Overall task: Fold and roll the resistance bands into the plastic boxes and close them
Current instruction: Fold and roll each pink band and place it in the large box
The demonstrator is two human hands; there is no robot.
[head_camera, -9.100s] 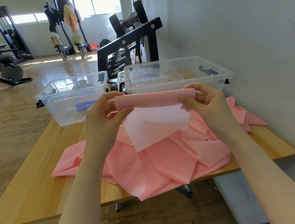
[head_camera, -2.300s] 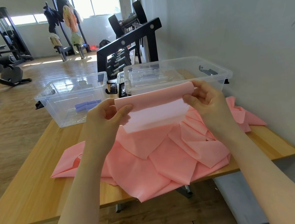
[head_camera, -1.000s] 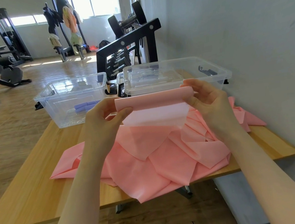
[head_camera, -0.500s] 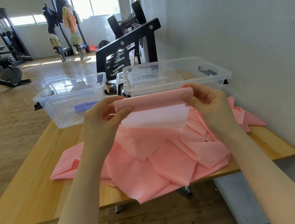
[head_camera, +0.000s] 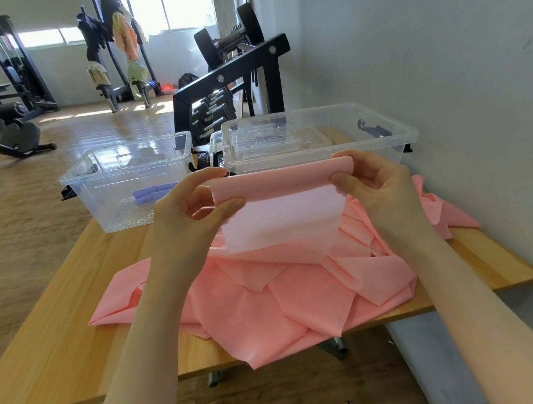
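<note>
Spanning left hand (head_camera: pixel 191 208), right hand (head_camera: pixel 376 182): pink band (head_camera: pixel 279 213).

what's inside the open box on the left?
Through the open box, a few rolled purple bands lie on the floor near its right side. The rest looks bare, though glare hides some of it.

Take the wooden table (head_camera: pixel 63 358) as your landmark. On its far left part stands an open plastic box (head_camera: pixel 128 181) with small rolled bands (head_camera: pixel 153 192) inside. To the right of that box, on the far right part by the wall (head_camera: pixel 439 57), stands a second box (head_camera: pixel 317 139) with a lid on it. Before both boxes, the resistance band (head_camera: pixel 283 297) lies heaped on the table, spilling over its near edge. Behind the table stands a dumbbell rack (head_camera: pixel 232 85).
</note>
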